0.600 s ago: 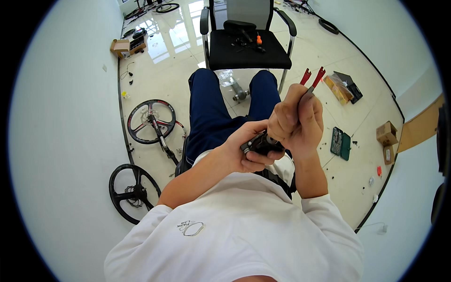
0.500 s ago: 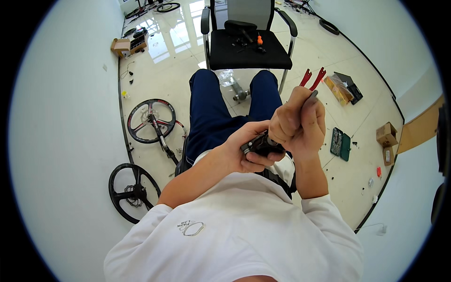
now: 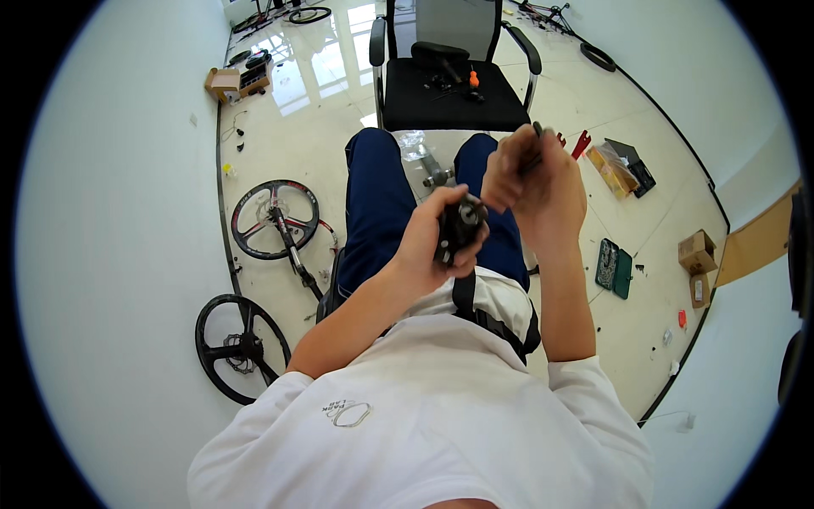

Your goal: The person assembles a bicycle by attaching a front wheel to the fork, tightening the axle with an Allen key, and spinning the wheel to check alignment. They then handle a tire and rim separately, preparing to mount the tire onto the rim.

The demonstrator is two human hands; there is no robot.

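My left hand (image 3: 431, 242) grips a small black metal part (image 3: 459, 229), a chunky cylindrical piece, held up over my lap. My right hand (image 3: 536, 182) is closed around red-handled pliers (image 3: 566, 142); only the red handle tips stick out past my fingers, and the jaws are hidden by the hand, close above the black part. I sit in dark blue trousers and a white shirt.
A black office chair (image 3: 449, 93) with small tools on its seat stands in front of my knees. Two black spoked wheels (image 3: 273, 219) (image 3: 237, 348) lie on the floor at my left. A green case (image 3: 610, 267), cardboard boxes (image 3: 697, 251) and an open toolbox (image 3: 623, 168) lie at my right.
My right hand has tipped the pliers over, so the red handles now point away and mostly hide behind the hand. The left hand has turned the black part more upright.
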